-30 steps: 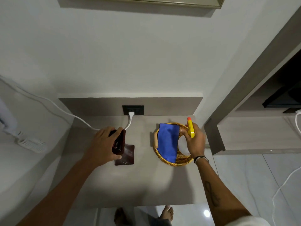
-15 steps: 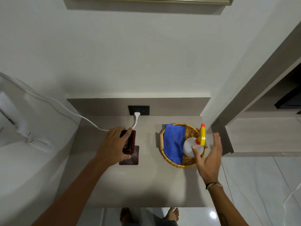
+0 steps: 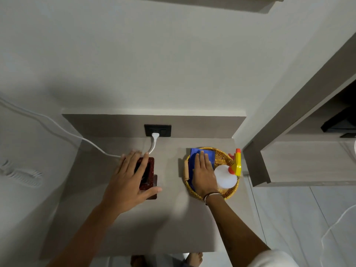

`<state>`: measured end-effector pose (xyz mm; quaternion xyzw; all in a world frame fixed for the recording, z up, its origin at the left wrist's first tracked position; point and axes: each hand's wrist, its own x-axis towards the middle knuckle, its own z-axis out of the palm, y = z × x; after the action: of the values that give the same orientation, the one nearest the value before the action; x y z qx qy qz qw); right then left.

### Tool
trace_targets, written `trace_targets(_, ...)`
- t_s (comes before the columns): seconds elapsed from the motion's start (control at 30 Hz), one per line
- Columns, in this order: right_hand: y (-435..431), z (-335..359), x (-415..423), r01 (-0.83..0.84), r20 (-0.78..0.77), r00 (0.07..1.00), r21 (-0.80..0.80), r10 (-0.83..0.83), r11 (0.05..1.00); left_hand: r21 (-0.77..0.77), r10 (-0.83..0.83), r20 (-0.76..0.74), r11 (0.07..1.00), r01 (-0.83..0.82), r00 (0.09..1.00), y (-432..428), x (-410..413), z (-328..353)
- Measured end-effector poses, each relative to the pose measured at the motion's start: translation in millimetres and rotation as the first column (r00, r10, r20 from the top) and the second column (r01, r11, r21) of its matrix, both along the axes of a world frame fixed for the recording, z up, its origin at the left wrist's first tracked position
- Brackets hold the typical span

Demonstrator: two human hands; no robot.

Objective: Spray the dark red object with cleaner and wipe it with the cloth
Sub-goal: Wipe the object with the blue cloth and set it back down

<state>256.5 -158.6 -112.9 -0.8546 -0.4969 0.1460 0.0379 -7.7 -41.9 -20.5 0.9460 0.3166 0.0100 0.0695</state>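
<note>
The dark red object (image 3: 149, 171), a small glossy box-like piece, stands on the grey table left of centre. My left hand (image 3: 127, 182) covers it, fingers across the top and thumb hooked round its near end. The blue cloth (image 3: 192, 158) lies in the left half of a round wicker basket (image 3: 230, 195). My right hand (image 3: 204, 172) rests flat on the cloth, fingers straight and not curled round it. The spray bottle (image 3: 225, 178), white with a yellow and orange head, lies in the basket's right half, just right of that hand.
A black wall outlet (image 3: 158, 130) with a white plug and cable (image 3: 57, 128) sits behind the dark red object. A grey shelf unit (image 3: 308, 162) juts out at the right of the table (image 3: 154, 226). A white coiled cord (image 3: 21, 174) lies at far left.
My right hand let go of the spray bottle, left it in the basket, then moved left onto the blue cloth. My left hand stayed on the dark red object.
</note>
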Motion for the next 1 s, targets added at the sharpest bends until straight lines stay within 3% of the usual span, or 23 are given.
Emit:
trace_targets(0.2, 5, -28, 1, -0.003, 0.037, 0.999, -0.148, 0.008, 0.989, 0.035, 0.002, 0.008, 0.999, -0.003, 1.000, 1, 0, -5)
trace_targets(0.4, 4, -48, 2, 0.013, 0.039, 0.999, -0.164, -0.007, 0.986, 0.028, 0.001, 0.026, 1.000, -0.001, 1.000, 1, -3, -10)
trace_targets(0.87, 7, -63, 6, 0.105, -0.017, 0.994, -0.002, -0.105, 0.994, -0.036, 0.003, 0.081, 0.999, 0.000, 0.997, 4, -2, -14)
trace_targets(1.0, 9, -50, 2, 0.226, -0.118, 0.971, 0.147, -0.210, 0.963, -0.084, -0.024, 0.115, 0.996, 0.034, 0.993, 6, -6, -8)
